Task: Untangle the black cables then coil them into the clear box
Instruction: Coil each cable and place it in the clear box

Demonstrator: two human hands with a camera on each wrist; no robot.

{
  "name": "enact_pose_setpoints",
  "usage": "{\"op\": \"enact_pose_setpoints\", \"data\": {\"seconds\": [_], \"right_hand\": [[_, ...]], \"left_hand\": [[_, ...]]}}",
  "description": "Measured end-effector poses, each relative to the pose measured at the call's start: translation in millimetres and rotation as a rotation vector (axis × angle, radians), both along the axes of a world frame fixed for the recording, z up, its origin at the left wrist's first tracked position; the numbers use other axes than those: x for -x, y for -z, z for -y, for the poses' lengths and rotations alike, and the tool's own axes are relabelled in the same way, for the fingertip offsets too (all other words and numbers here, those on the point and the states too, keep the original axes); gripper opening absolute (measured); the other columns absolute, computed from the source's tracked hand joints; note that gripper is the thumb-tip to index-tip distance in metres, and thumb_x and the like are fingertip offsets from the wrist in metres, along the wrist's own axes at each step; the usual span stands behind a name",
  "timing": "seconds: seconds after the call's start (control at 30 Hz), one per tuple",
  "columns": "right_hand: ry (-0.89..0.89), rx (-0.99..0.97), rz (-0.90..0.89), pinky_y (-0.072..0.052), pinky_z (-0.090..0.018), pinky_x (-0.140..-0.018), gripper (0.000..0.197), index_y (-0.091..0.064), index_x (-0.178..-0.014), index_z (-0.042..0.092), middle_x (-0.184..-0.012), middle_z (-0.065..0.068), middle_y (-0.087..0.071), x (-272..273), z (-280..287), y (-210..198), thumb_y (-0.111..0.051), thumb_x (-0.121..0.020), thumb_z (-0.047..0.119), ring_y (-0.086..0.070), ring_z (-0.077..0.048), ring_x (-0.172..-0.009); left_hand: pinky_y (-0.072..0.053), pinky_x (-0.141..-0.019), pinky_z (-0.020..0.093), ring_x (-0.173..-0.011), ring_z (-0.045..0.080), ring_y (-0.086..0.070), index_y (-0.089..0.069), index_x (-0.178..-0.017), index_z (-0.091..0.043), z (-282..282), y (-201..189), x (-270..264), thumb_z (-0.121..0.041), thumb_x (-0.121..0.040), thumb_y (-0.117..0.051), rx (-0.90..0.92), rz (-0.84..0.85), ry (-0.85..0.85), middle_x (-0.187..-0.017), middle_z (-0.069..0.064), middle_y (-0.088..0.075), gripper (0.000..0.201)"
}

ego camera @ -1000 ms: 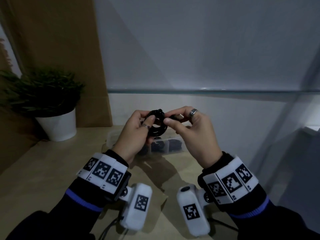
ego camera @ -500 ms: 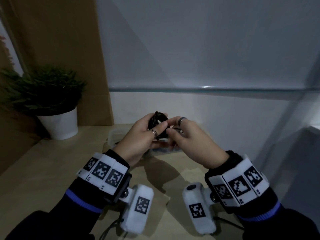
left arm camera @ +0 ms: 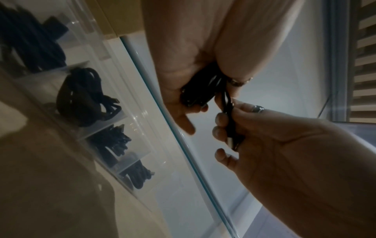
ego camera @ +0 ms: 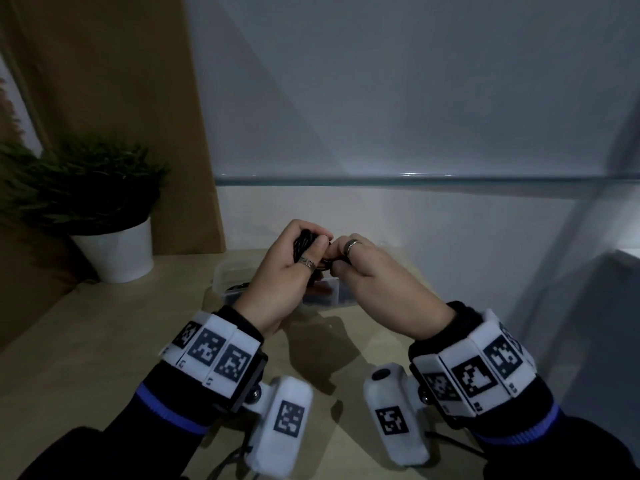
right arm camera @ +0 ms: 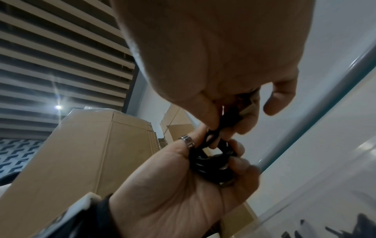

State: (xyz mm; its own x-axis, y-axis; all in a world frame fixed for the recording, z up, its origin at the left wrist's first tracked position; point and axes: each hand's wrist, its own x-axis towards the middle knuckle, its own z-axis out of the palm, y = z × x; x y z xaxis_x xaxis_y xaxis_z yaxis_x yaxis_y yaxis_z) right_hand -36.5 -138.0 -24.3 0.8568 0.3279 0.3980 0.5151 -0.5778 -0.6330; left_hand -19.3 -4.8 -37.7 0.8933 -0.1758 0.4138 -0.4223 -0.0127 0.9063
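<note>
Gripping a coiled black cable, the left hand curls its fingers round it; the right hand pinches the cable's loose end, both raised above the clear box.

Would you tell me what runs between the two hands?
A short stretch of black cable, from the coil in the left hand to the right hand; left wrist view.

A green plant in a white pot stands beside a brown cardboard panel on the wooden tabletop
</note>
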Motion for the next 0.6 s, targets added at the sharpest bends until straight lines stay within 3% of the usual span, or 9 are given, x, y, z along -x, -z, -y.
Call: {"op": "enact_pose_setpoints", "data": {"seconds": [0.1,0.2,0.33,0.4,0.53,0.6], "right_hand": [[-0.013,-0.025,-0.021,-0.040,-0.041,-0.083,0.017,-0.049,-0.085,0.010,-0.084,-0.007,-0.057,0.9,-1.4,-0.7,-0.035,-0.094,0.015,-0.051,-0.021,-0.083],[-0.006,-0.045,-0.016,-0.044,-0.048,-0.086,0.020,-0.052,-0.088,0.013,-0.090,-0.009,-0.065,-0.4,-2.1,1.4,-0.038,-0.097,0.024,-0.059,-0.025,-0.089],[0.001,-0.068,0.046,-0.048,-0.043,-0.077,0.017,-0.051,-0.080,0.028,-0.078,-0.001,-0.065,-3.7,-4.2,4.2,-0.044,-0.095,0.028,-0.059,-0.020,-0.077],[0.007,-0.025,0.041,-0.045,-0.038,-0.073,0.026,-0.046,-0.072,0.032,-0.071,0.007,-0.058,-4.2,-3.5,4.3,-0.046,-0.096,0.023,-0.053,-0.015,-0.072],[0.038,0.125,0.025,-0.034,-0.033,-0.069,0.037,-0.033,-0.064,0.033,-0.063,0.012,-0.043,-2.4,-2.7,4.3,-0.045,-0.096,0.017,-0.042,-0.014,-0.068],[0.010,0.119,-0.006,-0.032,-0.031,-0.069,0.033,-0.038,-0.069,0.032,-0.066,0.011,-0.045,-1.1,-3.8,3.3,-0.042,-0.097,0.015,-0.043,-0.012,-0.067]], "left_hand": [[-0.049,-0.059,0.020,-0.071,0.010,-0.055,-0.054,-0.091,-0.017,0.3,-1.0,-0.1,-0.024,-0.095,-0.045,-0.070,0.063,-0.037,-0.081,0.001,-0.057,0.012],[-0.040,-0.040,0.025,-0.052,0.016,-0.048,-0.058,-0.085,-0.018,1.0,-1.9,1.7,-0.029,-0.096,-0.045,-0.059,0.022,-0.041,-0.064,0.000,-0.053,0.020],[-0.031,-0.037,0.020,-0.042,0.013,-0.044,-0.058,-0.073,-0.018,2.7,0.6,-1.5,-0.029,-0.097,-0.044,-0.012,-0.005,-0.092,-0.057,0.001,-0.052,0.031],[-0.031,-0.037,0.016,-0.040,0.011,-0.045,-0.057,-0.068,-0.016,2.4,1.9,-3.2,-0.028,-0.098,-0.042,-0.006,-0.024,-0.107,-0.053,0.000,-0.050,0.036],[-0.030,-0.035,0.014,-0.038,0.012,-0.044,-0.052,-0.063,-0.012,3.0,4.7,-2.7,-0.028,-0.099,-0.040,-0.071,-0.044,-0.122,-0.047,-0.003,-0.050,0.041],[-0.030,-0.035,0.014,-0.037,0.009,-0.044,-0.052,-0.066,-0.012,3.7,3.6,-1.9,-0.025,-0.099,-0.039,-0.082,-0.037,-0.128,-0.048,-0.003,-0.050,0.038]]}}
